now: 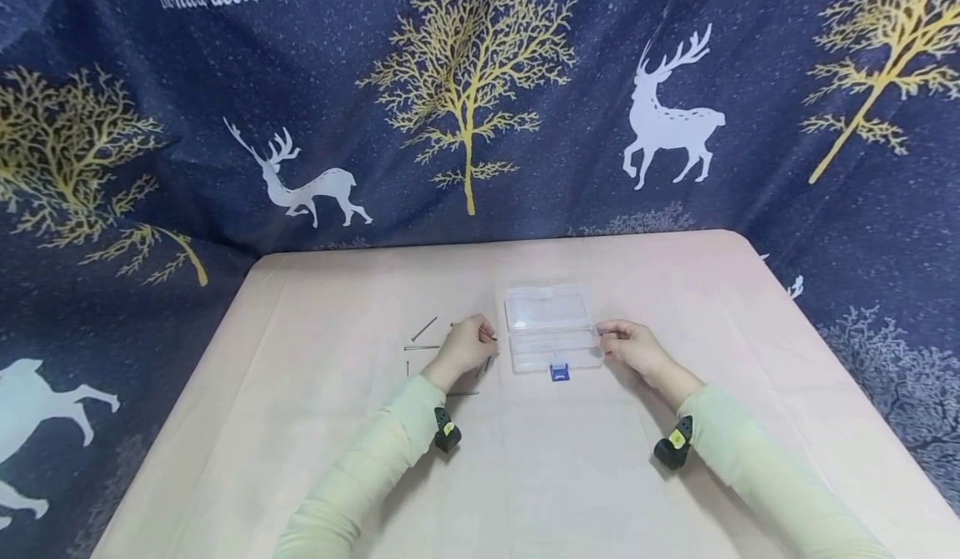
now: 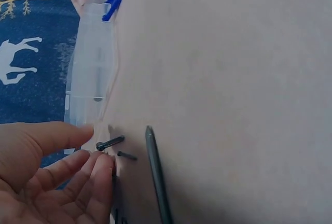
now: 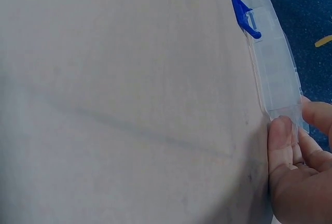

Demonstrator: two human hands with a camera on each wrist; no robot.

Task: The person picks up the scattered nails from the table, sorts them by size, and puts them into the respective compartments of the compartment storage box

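A clear plastic box (image 1: 555,351) with a blue latch (image 1: 559,371) lies on the table, its lid (image 1: 547,306) folded back. My right hand (image 1: 636,349) holds its right end, thumb and fingers on either side of the wall (image 3: 284,114). My left hand (image 1: 467,346) is at the box's left end, thumb apart from the loosely bent fingers. In the left wrist view a short dark screw (image 2: 111,142) shows right at those fingertips, with a shorter one (image 2: 127,155) beside it. A thicker nail (image 2: 158,177) lies closer to the body.
Several nails lie left of my left hand, among them a slanted one (image 1: 424,329), a level one (image 1: 422,347) and a small one (image 1: 408,368). A pale cloth covers the table (image 1: 570,476). Behind hangs a dark blue curtain (image 1: 525,192) with deer and trees.
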